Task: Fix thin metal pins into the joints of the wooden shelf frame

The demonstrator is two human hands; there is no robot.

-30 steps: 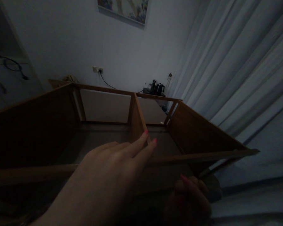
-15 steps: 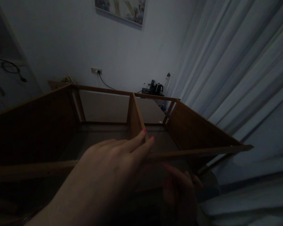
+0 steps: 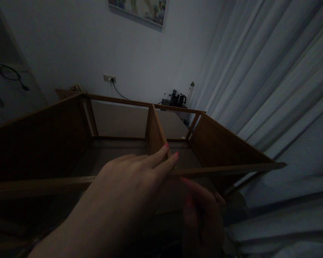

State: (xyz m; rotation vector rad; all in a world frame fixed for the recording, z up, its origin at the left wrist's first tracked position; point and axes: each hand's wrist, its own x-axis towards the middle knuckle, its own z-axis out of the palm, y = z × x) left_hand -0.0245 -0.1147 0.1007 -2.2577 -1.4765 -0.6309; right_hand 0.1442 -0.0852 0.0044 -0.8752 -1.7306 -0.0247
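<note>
A brown wooden cabinet frame (image 3: pixel 226 147) lies in front of me in dim light, with an upright divider (image 3: pixel 156 132) splitting it into two bays. My left hand (image 3: pixel 129 190) reaches forward over the near rail (image 3: pixel 231 167), fingers stretched out together, the pink-nailed tips resting on the near end of the divider. My right hand (image 3: pixel 201 215) is low at the bottom, just under the near rail, with fingers curled; in the dark I cannot make out whether they hold anything.
White curtains (image 3: pixel 271 79) hang along the right. On the far wall are a socket (image 3: pixel 109 77) with a cable and a picture (image 3: pixel 137 10). A small dark kettle (image 3: pixel 177 99) stands behind the frame. Cables (image 3: pixel 10 73) hang at the left.
My right hand has risen and shifted left, closer to the near rail. My left hand has stayed on the divider; the view moved slightly.
</note>
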